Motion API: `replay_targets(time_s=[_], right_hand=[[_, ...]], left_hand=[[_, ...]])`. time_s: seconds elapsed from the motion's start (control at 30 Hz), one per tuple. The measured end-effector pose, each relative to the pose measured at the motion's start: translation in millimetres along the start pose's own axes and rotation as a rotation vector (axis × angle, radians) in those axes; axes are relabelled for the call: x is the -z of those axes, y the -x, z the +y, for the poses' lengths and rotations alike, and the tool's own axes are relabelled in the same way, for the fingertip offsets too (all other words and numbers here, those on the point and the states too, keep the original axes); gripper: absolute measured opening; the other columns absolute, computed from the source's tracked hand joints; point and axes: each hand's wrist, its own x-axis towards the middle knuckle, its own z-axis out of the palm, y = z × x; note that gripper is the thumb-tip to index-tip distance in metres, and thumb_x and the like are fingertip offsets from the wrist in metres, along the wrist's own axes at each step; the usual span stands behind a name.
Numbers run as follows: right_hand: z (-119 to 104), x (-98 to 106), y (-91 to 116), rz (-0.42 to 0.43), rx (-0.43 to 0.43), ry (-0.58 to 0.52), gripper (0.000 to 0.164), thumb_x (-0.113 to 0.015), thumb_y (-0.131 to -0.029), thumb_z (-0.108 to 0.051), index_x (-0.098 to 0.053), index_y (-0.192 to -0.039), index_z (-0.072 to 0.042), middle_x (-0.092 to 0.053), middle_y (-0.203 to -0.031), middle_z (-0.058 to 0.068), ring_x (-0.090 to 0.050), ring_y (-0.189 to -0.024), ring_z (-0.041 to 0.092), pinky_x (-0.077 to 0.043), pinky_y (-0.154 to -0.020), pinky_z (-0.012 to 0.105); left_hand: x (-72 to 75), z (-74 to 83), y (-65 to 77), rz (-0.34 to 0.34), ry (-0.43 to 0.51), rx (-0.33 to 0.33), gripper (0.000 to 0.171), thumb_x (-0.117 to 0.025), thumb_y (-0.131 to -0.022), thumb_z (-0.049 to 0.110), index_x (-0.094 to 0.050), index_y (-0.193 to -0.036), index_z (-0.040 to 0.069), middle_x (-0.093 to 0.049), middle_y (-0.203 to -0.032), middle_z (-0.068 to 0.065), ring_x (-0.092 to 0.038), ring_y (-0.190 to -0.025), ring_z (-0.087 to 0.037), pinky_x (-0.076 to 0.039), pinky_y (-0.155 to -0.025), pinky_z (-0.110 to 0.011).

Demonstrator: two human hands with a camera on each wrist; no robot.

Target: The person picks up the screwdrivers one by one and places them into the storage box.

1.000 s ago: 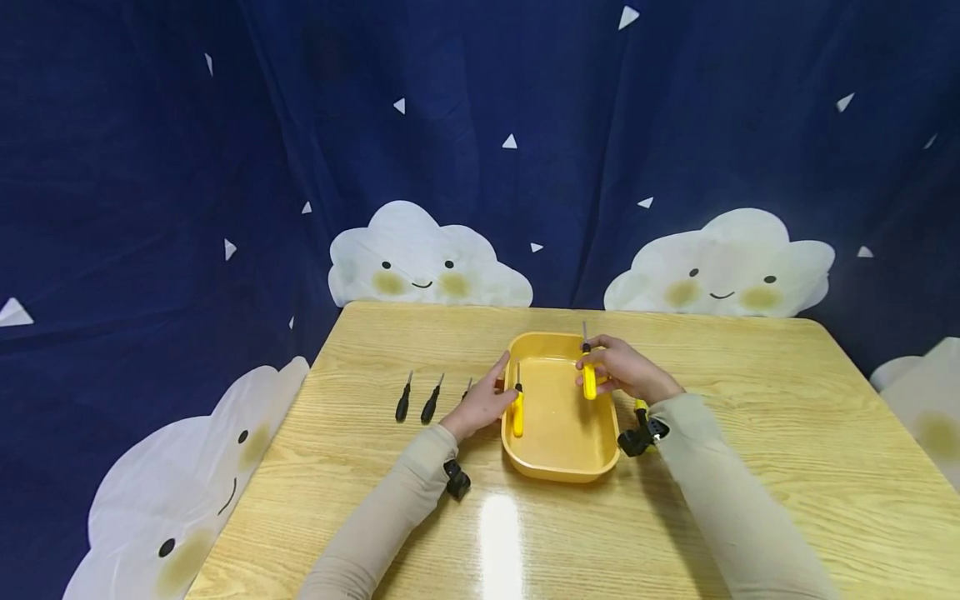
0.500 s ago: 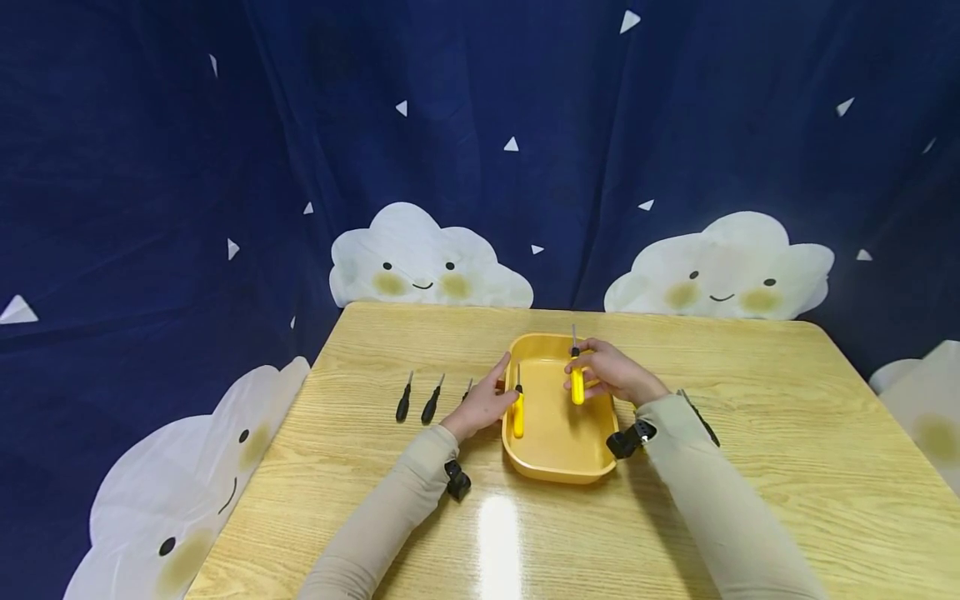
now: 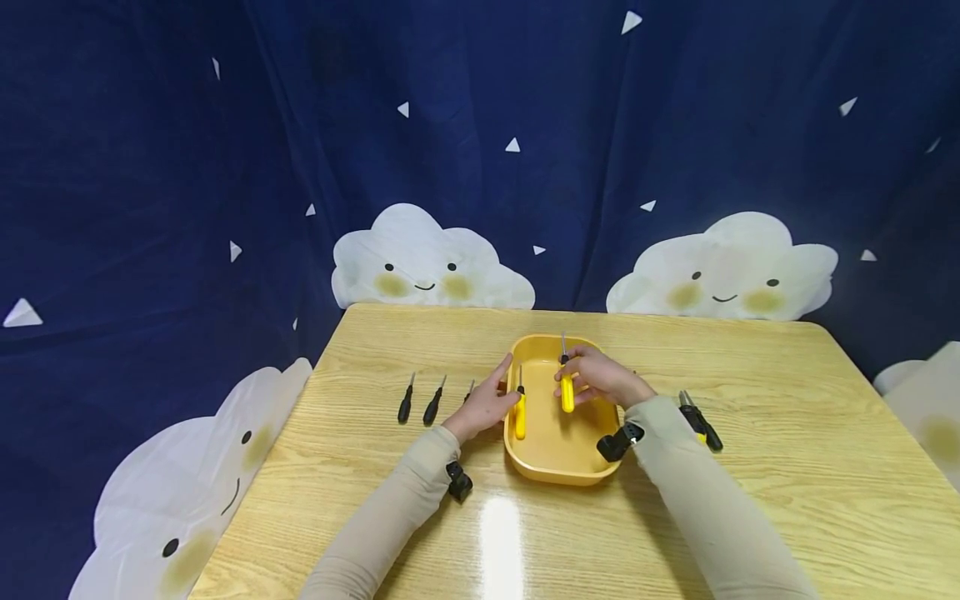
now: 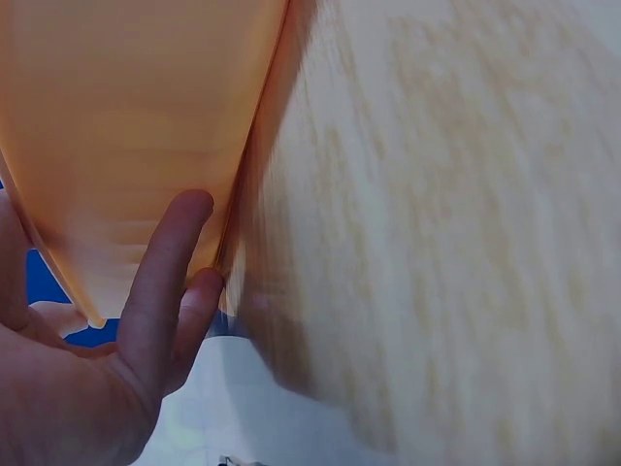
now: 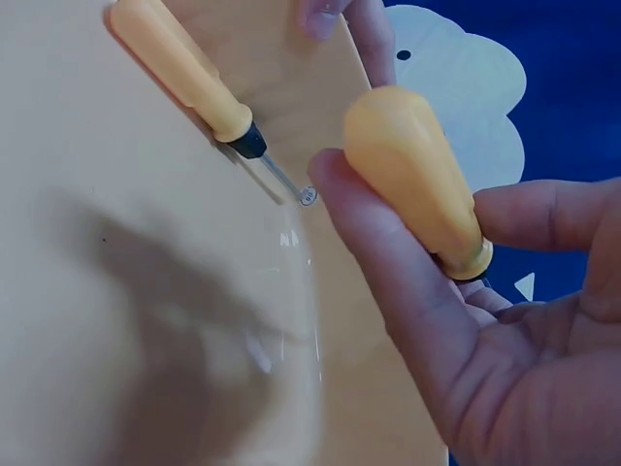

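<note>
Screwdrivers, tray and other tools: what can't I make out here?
Head view: most of the third black-handled screwdriver, hidden behind the left hand.
Head view: the kind of tool or tools partly hidden by the right sleeve.
Right wrist view: the shaft of the held yellow-handled screwdriver, behind the right hand.
Left wrist view: the rest of the tray, cut off by the top edge.

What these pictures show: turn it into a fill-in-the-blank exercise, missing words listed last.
The right hand holds a ____-handled screwdriver over the tray.
The left hand holds the tray at its ____ side, as seen in the head view.
The row of screwdrivers left of the tray has ____ handles.

Missing words: yellow; left; black.
</note>
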Motion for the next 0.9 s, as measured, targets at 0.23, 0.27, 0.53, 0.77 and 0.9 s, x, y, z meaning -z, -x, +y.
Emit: replay_targets(time_s=[0.23,0.27,0.53,0.77,0.9], right_hand=[[1.4,-9.1,-5.1,-0.027,0.009,0.005,0.04,-0.045,-0.091,-0.004,-0.029,-0.125,0.009,-0.054,-0.105,0.024,-0.067,-0.083,0.031,-0.058,-0.064,0.037],[1.8,-10.4,-5.9,-0.034,0.012,0.006,0.039,-0.045,-0.091,-0.004,-0.029,-0.124,0.009,-0.054,-0.103,0.023,-0.067,-0.082,0.031,-0.058,-0.064,0.038],[6.8,-16.7,-10.7,-0.048,0.022,-0.001,0.033,-0.041,-0.093,-0.002,-0.031,-0.12,0.012,-0.053,-0.096,0.018,-0.066,-0.081,0.032,-0.057,-0.063,0.038],[10.7,-21.1,-15.4,-0.055,0.01,-0.02,0.034,-0.04,-0.093,-0.002,-0.03,-0.122,0.011,-0.053,-0.099,0.02,-0.066,-0.076,0.027,-0.057,-0.064,0.039],[13.1,-23.3,-15.9,-0.055,0.006,-0.031,0.037,-0.041,-0.092,-0.002,-0.029,-0.124,0.012,-0.053,-0.103,0.024,-0.066,-0.075,0.027,-0.058,-0.064,0.038]], left_hand=[[0.5,-0.9,-0.4,0.0,-0.011,-0.001,0.073,-0.053,-0.094,0.017,-0.012,-0.153,0.031,-0.055,-0.118,-0.016,-0.062,-0.085,-0.019,-0.056,-0.062,-0.03],[0.7,-1.1,-0.4,0.0,-0.01,-0.002,0.073,-0.053,-0.094,0.017,-0.012,-0.153,0.03,-0.055,-0.118,-0.016,-0.062,-0.085,-0.019,-0.056,-0.062,-0.03],[-0.4,-1.1,-0.4,-0.007,-0.013,-0.006,0.072,-0.052,-0.095,0.017,-0.011,-0.153,0.031,-0.055,-0.117,-0.015,-0.063,-0.087,-0.019,-0.056,-0.066,-0.031],[0.5,-1.9,-0.2,-0.01,-0.005,0.0,0.072,-0.052,-0.095,0.018,-0.011,-0.153,0.032,-0.054,-0.117,-0.016,-0.063,-0.088,-0.022,-0.057,-0.065,-0.033],[0.6,-2.1,-0.3,-0.01,-0.01,-0.001,0.072,-0.052,-0.095,0.019,-0.011,-0.153,0.031,-0.054,-0.117,-0.016,-0.063,-0.089,-0.022,-0.057,-0.064,-0.033]])
